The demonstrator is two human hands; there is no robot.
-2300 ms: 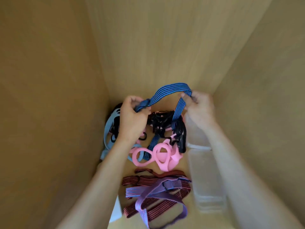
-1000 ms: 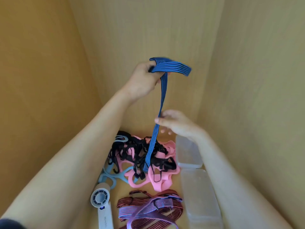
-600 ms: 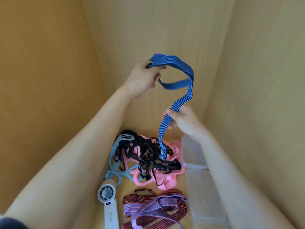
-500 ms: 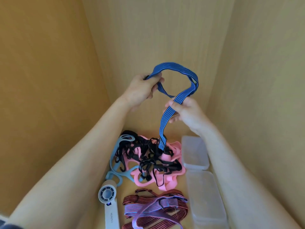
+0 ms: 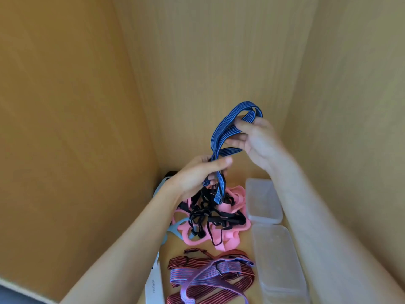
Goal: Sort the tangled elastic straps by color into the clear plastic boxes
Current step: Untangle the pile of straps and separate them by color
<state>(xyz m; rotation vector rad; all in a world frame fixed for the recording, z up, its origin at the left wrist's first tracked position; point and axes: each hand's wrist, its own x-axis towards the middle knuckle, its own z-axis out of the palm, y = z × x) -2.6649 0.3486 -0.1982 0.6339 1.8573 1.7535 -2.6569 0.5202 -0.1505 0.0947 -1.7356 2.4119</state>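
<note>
I see only part of the white device (image 5: 154,288): the left forearm (image 5: 135,233) covers its top and the bottom edge cuts it off. Light blue strap (image 5: 175,229) mostly hidden behind that forearm. Near clear box (image 5: 278,260) and red striped strap (image 5: 241,281) run off the bottom edge. Blue strap (image 5: 221,137) passes inside the left hand (image 5: 197,174); I can't make out that stretch.

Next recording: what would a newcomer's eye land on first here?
The blue striped strap stands out first, held up mid-frame in a loop, gripped by the right hand at the top and the left hand lower down. Below lies a tangle of black and pink straps, with red and purple striped straps nearer the camera and two clear plastic boxes along the right wall.
</note>
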